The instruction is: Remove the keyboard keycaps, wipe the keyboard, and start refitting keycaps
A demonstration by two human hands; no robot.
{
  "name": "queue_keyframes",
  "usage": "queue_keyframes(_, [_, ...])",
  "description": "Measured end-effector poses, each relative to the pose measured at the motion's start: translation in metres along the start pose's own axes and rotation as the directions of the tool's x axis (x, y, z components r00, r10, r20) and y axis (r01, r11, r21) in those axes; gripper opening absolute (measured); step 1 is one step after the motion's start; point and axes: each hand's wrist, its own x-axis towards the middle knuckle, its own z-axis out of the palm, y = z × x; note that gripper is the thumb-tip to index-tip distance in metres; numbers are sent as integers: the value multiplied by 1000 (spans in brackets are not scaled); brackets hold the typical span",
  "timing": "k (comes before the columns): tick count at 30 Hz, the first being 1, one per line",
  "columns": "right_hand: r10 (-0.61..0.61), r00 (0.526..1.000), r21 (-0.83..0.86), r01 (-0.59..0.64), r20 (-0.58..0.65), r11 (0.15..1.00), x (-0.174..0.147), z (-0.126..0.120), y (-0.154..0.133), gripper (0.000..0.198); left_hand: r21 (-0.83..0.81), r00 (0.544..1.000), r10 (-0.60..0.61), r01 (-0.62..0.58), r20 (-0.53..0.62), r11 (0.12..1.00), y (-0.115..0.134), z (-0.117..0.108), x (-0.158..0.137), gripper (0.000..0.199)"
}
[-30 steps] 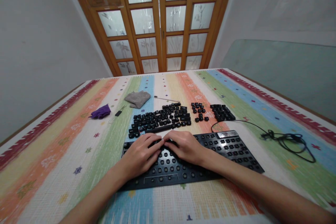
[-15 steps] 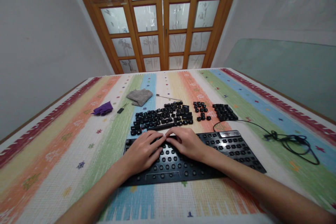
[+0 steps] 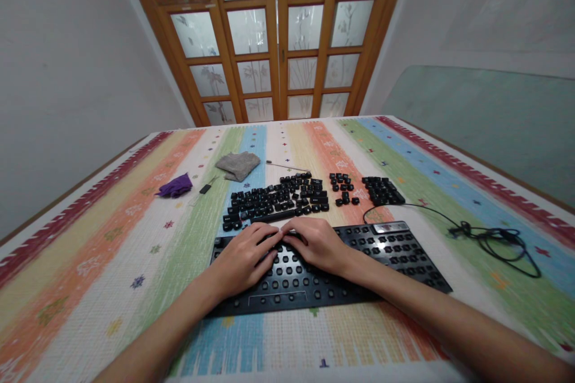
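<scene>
A black keyboard base (image 3: 294, 288) lies in front of me, its keycaps off and rows of bare key sockets showing. My left hand (image 3: 247, 258) rests over its left part, fingers bent together. From the right, my right hand (image 3: 317, 244) reaches across the middle with curled fingers. The two sets of fingertips meet at the keyboard's far edge, and whatever is pinched there is hidden or too small to make out. Just beyond the fingers, loose black keycaps (image 3: 274, 198) sit in rows, with a long space bar (image 3: 274, 216) along their near side.
Smaller keycap groups (image 3: 343, 182) and number-pad keycaps (image 3: 383, 190) lie farther right. A coiled cable (image 3: 505, 240) runs from the keyboard. Grey cloth (image 3: 238, 166), purple cloth (image 3: 174, 185), a small black-handled wire tool (image 3: 205, 188) and a thin rod (image 3: 287, 166) lie beyond on the striped tablecloth.
Both hands stay at the same spot on the keyboard's far edge, with only a slight shift of the fingers. The whole view has drifted slightly.
</scene>
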Motion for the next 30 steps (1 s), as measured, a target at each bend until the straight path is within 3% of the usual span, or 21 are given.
queue_keyframes(4, [-72,995,-128,80,69,989,-2,2,2,16,-18,1000,5,-5,-17,1000,2,0,2,33])
queue_keyframes(13, [33,995,-114,-22,98,993,6,-2,4,6,-26,1000,-10,10,-12,1000,4,3,5,28])
queue_keyframes(19, [139,976,76,-154,169,985,13,-11,1,9,-32,1000,-13,13,1,999,4,3,5,29])
queue_keyframes(25, [86,943,79,-117,322,990,34,-31,2,10,-33,999,-33,33,-10,999,5,5,3,29])
queue_keyframes(28, [157,947,108,-193,281,975,51,-34,17,7,-12,999,-44,44,1,999,5,6,1,31])
queue_keyframes(30, [232,952,23,-241,199,970,63,-33,31,6,-7,998,-57,57,15,998,5,6,1,31])
